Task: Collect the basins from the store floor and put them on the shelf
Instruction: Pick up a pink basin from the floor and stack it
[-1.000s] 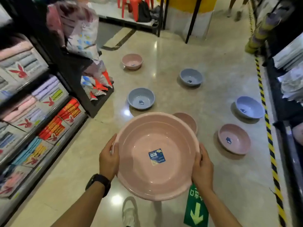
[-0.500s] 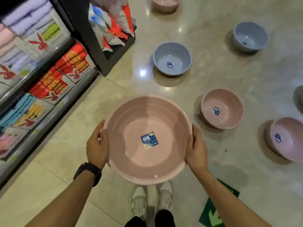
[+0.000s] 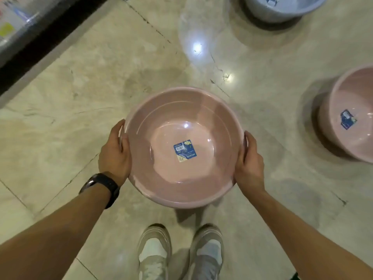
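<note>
I hold a large pink basin point(image 3: 169, 178) with a blue sticker inside, level above the floor in front of my feet. My left hand point(image 3: 115, 154), a black watch on its wrist, grips the basin's left rim. On the opposite rim my right hand point(image 3: 249, 164) does the same. A second pink basin point(image 3: 351, 138) with a sticker stands on the floor at the right edge, partly cut off. A blue-grey basin point(image 3: 282, 9) stands on the floor at the top right, mostly out of frame.
The black base of a shelf unit point(image 3: 30, 49) runs diagonally across the top left corner. My two shoes point(image 3: 179, 253) stand on the glossy beige tile floor point(image 3: 80, 98) just below the held basin.
The view has tilted steeply down and closer to the floor. The basin stays held in both hands; the shelves and far basins have slid out of frame.
</note>
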